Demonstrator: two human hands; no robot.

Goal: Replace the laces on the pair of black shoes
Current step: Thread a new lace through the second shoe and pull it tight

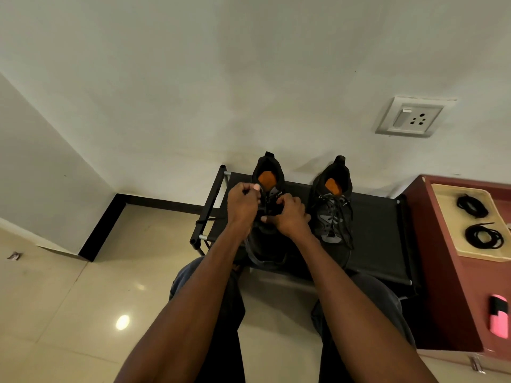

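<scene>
At frame centre, the left hand (243,203) and right hand (290,215) both pinch the thin black lace (266,202) of the left black fabric shoe (269,186). The cord appears limp and light; grip near its tips.

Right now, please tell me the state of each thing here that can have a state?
Left shoe: on rack, lace being worked.
Right shoe: laced, loose ends, untouched.
Left hand: pinches lace.
Right hand: fingers curled on lace.
Spare laces: two coils, in tray.
Wall switch: position unclear.
</scene>
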